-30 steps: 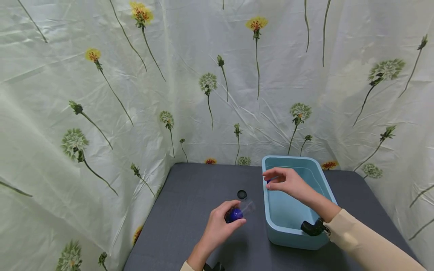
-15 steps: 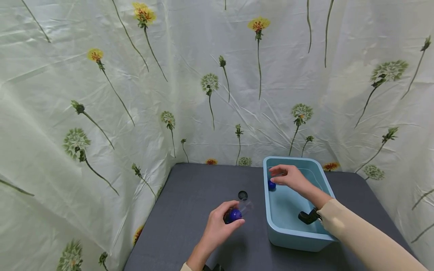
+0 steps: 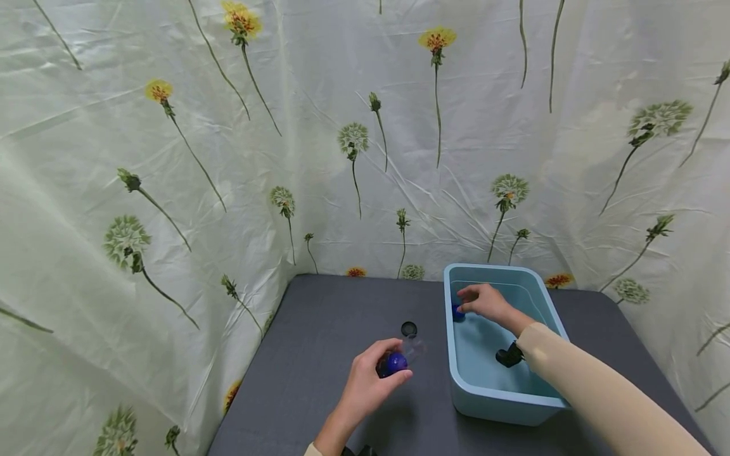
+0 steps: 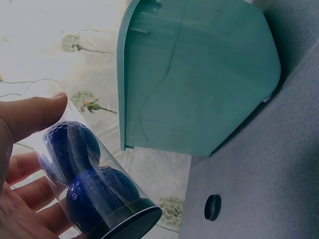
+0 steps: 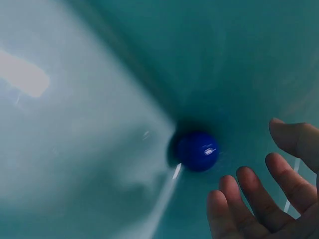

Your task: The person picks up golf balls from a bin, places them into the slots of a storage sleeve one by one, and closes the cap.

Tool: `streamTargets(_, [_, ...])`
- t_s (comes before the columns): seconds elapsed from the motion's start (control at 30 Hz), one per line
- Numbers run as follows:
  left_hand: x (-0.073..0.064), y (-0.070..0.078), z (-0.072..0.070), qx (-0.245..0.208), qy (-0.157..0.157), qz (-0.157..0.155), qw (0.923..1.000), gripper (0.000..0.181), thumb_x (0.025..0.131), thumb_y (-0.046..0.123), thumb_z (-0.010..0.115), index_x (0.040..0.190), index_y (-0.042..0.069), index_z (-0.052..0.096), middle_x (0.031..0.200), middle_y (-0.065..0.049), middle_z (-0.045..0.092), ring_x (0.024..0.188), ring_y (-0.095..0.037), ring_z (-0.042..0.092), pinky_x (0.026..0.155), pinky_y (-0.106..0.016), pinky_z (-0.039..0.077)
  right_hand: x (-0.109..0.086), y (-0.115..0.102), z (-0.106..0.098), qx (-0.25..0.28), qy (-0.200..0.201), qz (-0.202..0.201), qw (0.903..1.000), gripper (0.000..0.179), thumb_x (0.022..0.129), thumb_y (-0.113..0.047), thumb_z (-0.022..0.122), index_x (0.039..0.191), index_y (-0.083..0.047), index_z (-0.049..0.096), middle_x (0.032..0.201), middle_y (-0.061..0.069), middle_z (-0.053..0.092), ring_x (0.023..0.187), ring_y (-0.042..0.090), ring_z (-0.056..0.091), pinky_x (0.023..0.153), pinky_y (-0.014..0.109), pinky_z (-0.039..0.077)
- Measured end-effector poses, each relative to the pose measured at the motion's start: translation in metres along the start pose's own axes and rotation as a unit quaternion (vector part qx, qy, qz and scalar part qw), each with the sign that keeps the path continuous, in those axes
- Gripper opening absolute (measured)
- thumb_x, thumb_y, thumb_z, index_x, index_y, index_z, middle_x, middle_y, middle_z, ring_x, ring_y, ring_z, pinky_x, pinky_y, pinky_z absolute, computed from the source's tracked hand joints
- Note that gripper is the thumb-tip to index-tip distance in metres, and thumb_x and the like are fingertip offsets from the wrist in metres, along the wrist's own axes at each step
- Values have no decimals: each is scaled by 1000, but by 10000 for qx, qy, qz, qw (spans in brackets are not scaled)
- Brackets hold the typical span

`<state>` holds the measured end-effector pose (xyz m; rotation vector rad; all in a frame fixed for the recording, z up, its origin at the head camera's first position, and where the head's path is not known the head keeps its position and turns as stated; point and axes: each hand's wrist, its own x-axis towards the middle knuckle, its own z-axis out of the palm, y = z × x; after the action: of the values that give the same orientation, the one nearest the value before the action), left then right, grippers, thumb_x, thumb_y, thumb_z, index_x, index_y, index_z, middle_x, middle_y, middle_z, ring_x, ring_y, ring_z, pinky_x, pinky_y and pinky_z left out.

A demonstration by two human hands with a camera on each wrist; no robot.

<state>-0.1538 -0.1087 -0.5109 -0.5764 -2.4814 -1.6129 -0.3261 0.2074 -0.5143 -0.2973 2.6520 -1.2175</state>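
Note:
My left hand (image 3: pixel 371 380) holds a clear plastic tube (image 4: pixel 119 172) above the table, thumb on one side and fingers on the other. Inside are blue dimpled golf balls (image 4: pixel 102 196), two plainly visible, and a black cap closes the tube's lower end. Over the light blue bin (image 3: pixel 496 398), my right hand (image 3: pixel 485 301) reaches in with loosely bent fingers. A blue ball (image 5: pixel 198 151) lies in a corner of the bin, and the right wrist view shows the fingers apart from it, gripping nothing.
A round black cap (image 3: pixel 409 329) lies on the dark grey table (image 3: pixel 336 316), between the left hand and the bin. Behind the table hangs a pale curtain (image 3: pixel 319 158) printed with dandelions. The bin's raised walls surround the right hand.
My right hand has carried the blue ball from over the bin's left rim down into the bin and let it go. The left hand has stayed nearly still with the tube.

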Motion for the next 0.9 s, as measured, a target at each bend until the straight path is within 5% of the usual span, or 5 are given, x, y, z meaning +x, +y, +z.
streamTargets(0.33, [1, 0, 0, 12, 45, -57, 10000, 48, 86, 34, 82, 130, 28, 63, 119, 9, 65, 103, -11, 63, 85, -29, 55, 18, 17, 6, -642, -418, -48, 9970, 55, 86, -13, 79, 132, 9, 59, 121, 29, 65, 110, 40, 62, 85, 47, 53])
streamTargets(0.5, [1, 0, 1, 4, 1, -94, 10000, 48, 86, 30, 82, 130, 29, 63, 119, 9, 65, 103, -10, 63, 85, -29, 55, 23, 24, 9, -1005, -578, -116, 9932, 56, 83, -13, 82, 130, 9, 60, 114, 25, 68, 102, 35, 65, 84, 46, 53])
streamTargets(0.7, [0, -1, 0, -48, 8, -115, 9999, 48, 85, 30, 83, 129, 29, 63, 118, 9, 65, 103, -11, 64, 85, -29, 55, 23, 28, 15, -917, -419, -47, 9949, 37, 80, -4, 82, 113, 5, 68, 102, 16, 70, 91, 27, 64, 79, 43, 53])
streamTargets(0.9, [0, -2, 0, -11, -24, -143, 9999, 48, 85, 30, 83, 129, 29, 63, 118, 8, 65, 104, -11, 64, 86, -29, 54, 20, 30, 19, -1243, -804, -59, 9890, 40, 78, -2, 82, 114, 6, 69, 102, 17, 68, 90, 28, 65, 80, 44, 55])
